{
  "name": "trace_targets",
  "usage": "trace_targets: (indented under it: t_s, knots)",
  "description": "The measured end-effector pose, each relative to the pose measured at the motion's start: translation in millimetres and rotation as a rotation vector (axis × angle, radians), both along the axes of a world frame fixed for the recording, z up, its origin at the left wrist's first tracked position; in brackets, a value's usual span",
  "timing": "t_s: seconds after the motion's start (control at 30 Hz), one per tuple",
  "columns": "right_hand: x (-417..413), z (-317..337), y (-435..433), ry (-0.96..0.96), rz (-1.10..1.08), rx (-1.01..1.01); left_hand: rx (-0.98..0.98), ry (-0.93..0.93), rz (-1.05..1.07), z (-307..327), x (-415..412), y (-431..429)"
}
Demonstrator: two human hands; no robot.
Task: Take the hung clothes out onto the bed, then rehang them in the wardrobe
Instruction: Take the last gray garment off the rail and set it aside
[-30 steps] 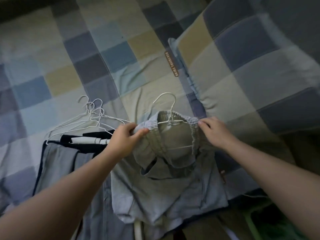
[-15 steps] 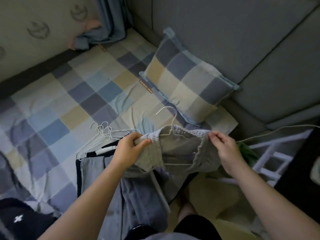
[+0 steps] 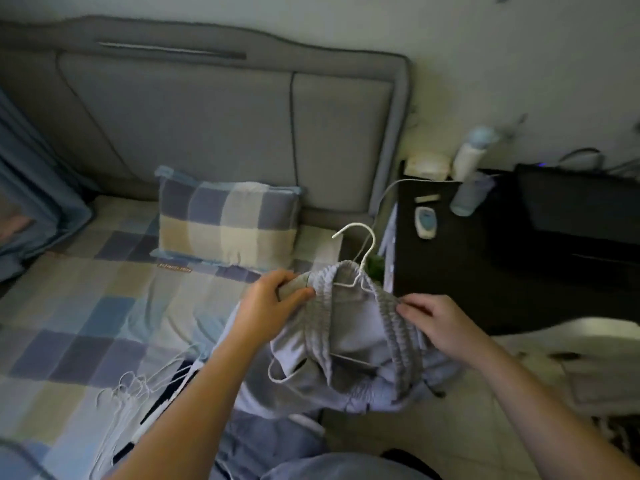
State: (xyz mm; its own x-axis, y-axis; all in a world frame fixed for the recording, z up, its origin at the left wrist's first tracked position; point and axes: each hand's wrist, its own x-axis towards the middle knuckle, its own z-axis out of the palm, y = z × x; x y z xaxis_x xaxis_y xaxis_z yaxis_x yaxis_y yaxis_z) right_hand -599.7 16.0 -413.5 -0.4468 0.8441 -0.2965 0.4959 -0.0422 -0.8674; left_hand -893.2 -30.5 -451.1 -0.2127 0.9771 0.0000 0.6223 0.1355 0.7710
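I hold up a grey garment with an elastic waistband that hangs on a white wire hanger, its hook sticking up above the waistband. My left hand grips the left side of the waistband. My right hand pinches its right side. The garment is lifted off the checked bed, over the bed's right edge. Several more white wire hangers with dark and grey clothes lie on the bed at the lower left.
A checked pillow leans by the grey padded headboard. A dark bedside cabinet to the right carries bottles, a small device and a black box. Blue curtain hangs at far left. Tiled floor lies below right.
Both hands have lifted the grey garment on its hanger off the bed and carried it rightward. My view has swung up and right, showing the headboard and bedside cabinet.
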Motion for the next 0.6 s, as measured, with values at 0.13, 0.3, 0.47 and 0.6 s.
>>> trace_targets:
  t_s: [0.13, 0.3, 0.47, 0.6]
  knots:
    - [90.1, 0.4, -38.0, -0.036, -0.176, 0.088, 0.062, 0.047, -0.199, 5.5, 87.9, 15.2]
    - [202.1, 13.2, -103.9, 0.036, -0.441, 0.106, 0.183, 0.238, -0.402, 18.3, 229.2, 9.4]
    - [322.3, 29.2, -171.3, 0.048, -0.68, 0.147, 0.347, 0.166, -0.502, 32.9, 388.8, -15.6]
    - [405.9, 42.4, -218.1, 0.069, -0.925, 0.173, 0.289, -0.034, -0.713, 46.6, 506.8, -35.4]
